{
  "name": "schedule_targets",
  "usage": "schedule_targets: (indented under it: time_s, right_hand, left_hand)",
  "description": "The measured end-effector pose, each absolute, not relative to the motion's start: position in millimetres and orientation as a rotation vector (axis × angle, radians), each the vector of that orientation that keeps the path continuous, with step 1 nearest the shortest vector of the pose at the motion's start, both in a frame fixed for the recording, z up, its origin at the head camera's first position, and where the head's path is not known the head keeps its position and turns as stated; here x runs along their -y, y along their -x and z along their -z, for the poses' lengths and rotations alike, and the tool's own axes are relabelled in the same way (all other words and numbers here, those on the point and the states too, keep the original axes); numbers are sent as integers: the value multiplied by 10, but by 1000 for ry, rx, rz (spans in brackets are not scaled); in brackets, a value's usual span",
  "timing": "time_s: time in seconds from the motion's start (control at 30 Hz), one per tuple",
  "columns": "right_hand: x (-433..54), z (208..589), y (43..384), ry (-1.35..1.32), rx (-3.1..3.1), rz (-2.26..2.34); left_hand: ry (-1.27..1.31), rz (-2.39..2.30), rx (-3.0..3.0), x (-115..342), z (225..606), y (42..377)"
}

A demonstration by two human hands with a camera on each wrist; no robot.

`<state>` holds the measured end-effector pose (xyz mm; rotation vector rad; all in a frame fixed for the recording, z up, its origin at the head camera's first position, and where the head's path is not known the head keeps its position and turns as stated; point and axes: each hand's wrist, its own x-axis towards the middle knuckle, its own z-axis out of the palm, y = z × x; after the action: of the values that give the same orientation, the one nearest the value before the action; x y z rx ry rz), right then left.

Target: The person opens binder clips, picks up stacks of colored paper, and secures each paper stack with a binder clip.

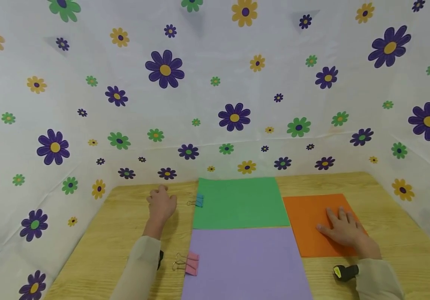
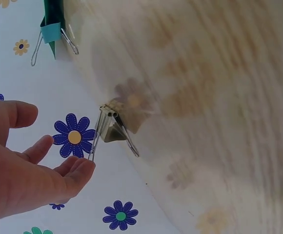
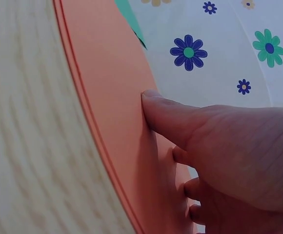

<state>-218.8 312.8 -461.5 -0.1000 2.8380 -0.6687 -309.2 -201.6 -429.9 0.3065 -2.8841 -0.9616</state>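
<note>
At the far left part of the table, my left hand [image 1: 162,204] reaches with its fingers apart and lightly bent. The left wrist view shows a gold binder clip [image 2: 114,131] by its fingertips; one wire handle meets or nearly meets a fingertip, and I cannot tell which. In the head view that clip is hidden by the hand. My right hand [image 1: 344,229] rests flat with spread fingers on orange paper [image 1: 305,221]. Seen from the right wrist, the orange paper [image 3: 102,87] has more than one layer at its edge, and the thumb [image 3: 171,114] presses its top.
Green paper [image 1: 241,204] lies at the back centre with a blue binder clip [image 1: 199,200] on its left edge. Nearer is purple paper [image 1: 246,262], a pink binder clip [image 1: 192,263] on its left edge. A flowered white sheet [image 1: 207,100] encloses the wooden table [image 1: 98,241].
</note>
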Motion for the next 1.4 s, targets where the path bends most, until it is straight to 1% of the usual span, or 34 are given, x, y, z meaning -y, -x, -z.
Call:
schedule_targets:
  time_s: [0.33, 0.53, 0.7, 0.9, 1.13, 1.4]
  right_hand:
    - [-3086, 4579, 2183, 108, -2838, 667]
    - [-3091, 4575, 2194, 109, -2846, 656]
    - [-3094, 4575, 2193, 101, -2849, 654]
    - [-3112, 4591, 2190, 96, -2841, 667]
    - [-3130, 4596, 2192, 86, -2850, 646]
    - [-3133, 4614, 2183, 87, -2847, 657]
  left_hand:
    - [-338, 849, 2774, 2087, 4331, 3062]
    - [-439, 799, 2675, 2140, 4345, 3085]
    - [-477, 775, 2783, 2214, 4366, 3073]
    - [-433, 828, 2902, 2292, 4379, 3014]
    - [-391, 848, 2907, 2362, 4390, 2993]
    - [-488, 790, 2900, 2401, 4401, 3012]
